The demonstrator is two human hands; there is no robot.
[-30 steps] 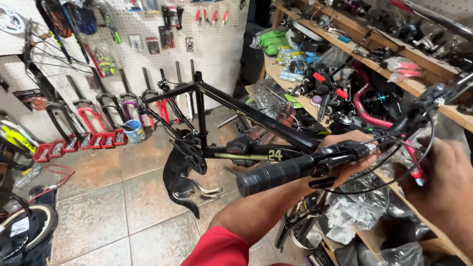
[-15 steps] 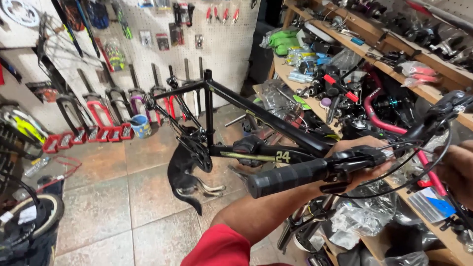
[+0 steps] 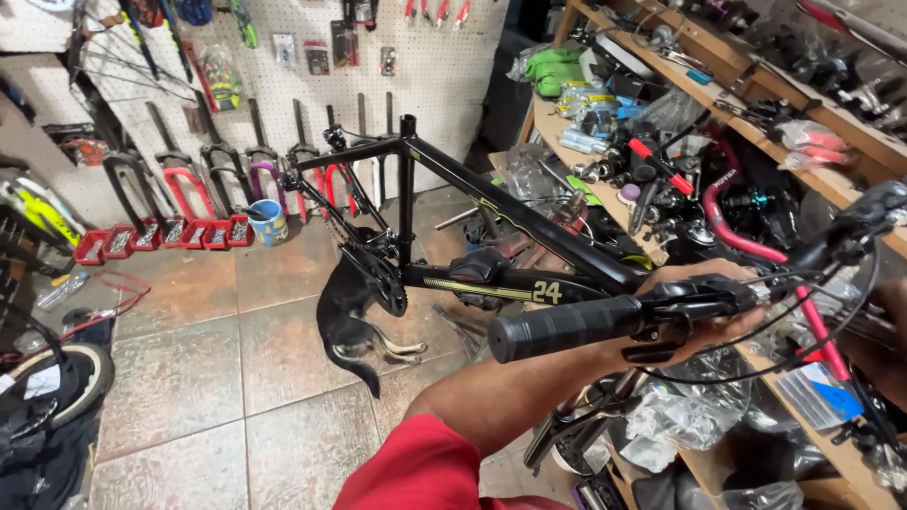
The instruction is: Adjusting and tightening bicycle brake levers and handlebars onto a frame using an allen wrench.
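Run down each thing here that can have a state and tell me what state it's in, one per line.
Left hand: closed around the handlebar beside the grip.
Handlebar grip: fitted on the bar end, bare.
Bicycle frame: black, raised off the floor, no wheels or saddle.
Dog: lying on the tiles beneath the frame.
Right hand: hidden at the frame's right edge.

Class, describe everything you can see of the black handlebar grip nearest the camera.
The handlebar grip is a black cylinder with a finely textured, rubbery-looking surface, fitted on the bar end and lying almost level, its closed end pointing left. Beside its inner end sit a black brake lever and clamp, with thin black cables looping away. The left hand wraps the bar around that lever, just right of the grip. Behind it stands a black bicycle frame.
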